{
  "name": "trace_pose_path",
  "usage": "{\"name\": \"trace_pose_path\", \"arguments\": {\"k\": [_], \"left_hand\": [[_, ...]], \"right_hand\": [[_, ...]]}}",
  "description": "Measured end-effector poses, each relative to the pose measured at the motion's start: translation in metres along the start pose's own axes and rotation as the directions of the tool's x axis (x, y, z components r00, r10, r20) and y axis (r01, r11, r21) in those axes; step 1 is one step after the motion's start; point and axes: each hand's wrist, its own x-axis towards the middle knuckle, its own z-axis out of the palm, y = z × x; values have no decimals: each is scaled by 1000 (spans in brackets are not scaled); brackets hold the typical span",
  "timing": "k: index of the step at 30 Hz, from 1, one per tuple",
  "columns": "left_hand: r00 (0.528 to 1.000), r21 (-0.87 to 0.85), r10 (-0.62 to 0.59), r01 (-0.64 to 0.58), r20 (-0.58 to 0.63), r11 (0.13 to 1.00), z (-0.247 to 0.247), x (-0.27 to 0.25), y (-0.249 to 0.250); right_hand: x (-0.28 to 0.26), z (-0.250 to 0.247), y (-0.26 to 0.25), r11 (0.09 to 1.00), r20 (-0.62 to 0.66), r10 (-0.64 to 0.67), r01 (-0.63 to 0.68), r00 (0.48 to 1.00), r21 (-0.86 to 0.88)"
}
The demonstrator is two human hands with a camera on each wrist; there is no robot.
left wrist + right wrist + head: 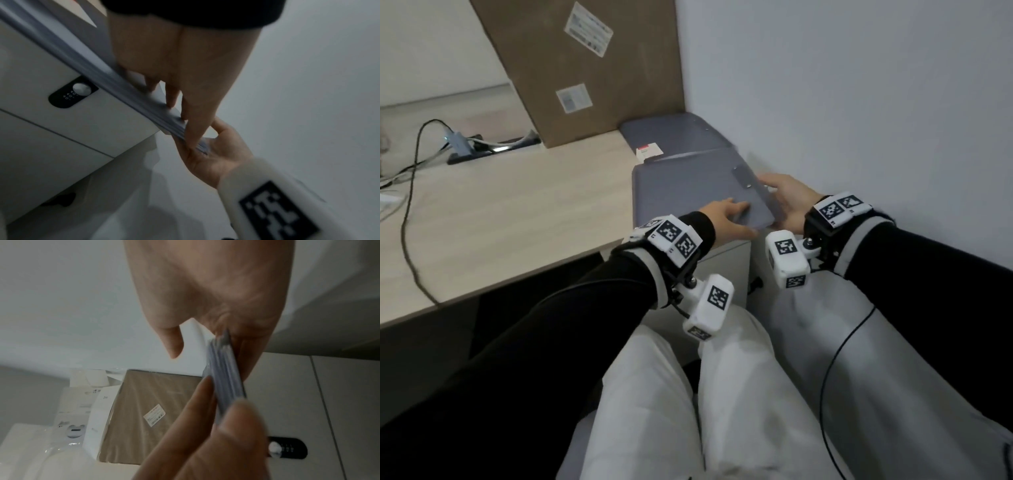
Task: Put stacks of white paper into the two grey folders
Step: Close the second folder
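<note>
Two grey folders lie on a white cabinet against the wall. The far folder [671, 137] lies flat. The near folder [688, 185] lies partly over it, its metal clip strip on the right side. My left hand [726, 216] holds its near edge, fingers on top. My right hand [787, 198] grips its near right corner, thumb on top and palm beneath. From the left wrist, the folder's edge [131, 88] runs into the right hand's palm [213, 159]. In the right wrist view the folder's layered edge [224, 369] sits between both hands. No loose white paper shows.
A big cardboard box [585, 68] stands on the wooden desk [500, 212] behind the folders. Cables and a power hub [462, 144] lie at the desk's back left. A red and white card [649, 152] lies beside the far folder. The cabinet front carries a combination lock [74, 91].
</note>
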Motion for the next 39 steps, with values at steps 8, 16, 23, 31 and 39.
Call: {"name": "trace_pose_path", "arguments": {"k": [8,16,23,31,39], "left_hand": [[941,-346,-208,108,-267,932,-36,-8,-51],[845,-603,-498,298,-194,740,-51,-38,-109],[925,-899,-366,71,-104,433,-76,-55,-117],[867,-932,-420,-121,-267,342,-110,-19,-116],[829,-958,-515,-82,-218,273,-137,78,-128]], "right_hand": [[5,12,20,997,-46,-4,1,999,-73],[-14,28,-1,957,152,-288,289,945,19],[-12,47,-25,925,108,-378,372,919,72],[33,73,-53,885,-42,-287,282,957,371],[98,82,-74,876,-128,-209,244,969,417]]}}
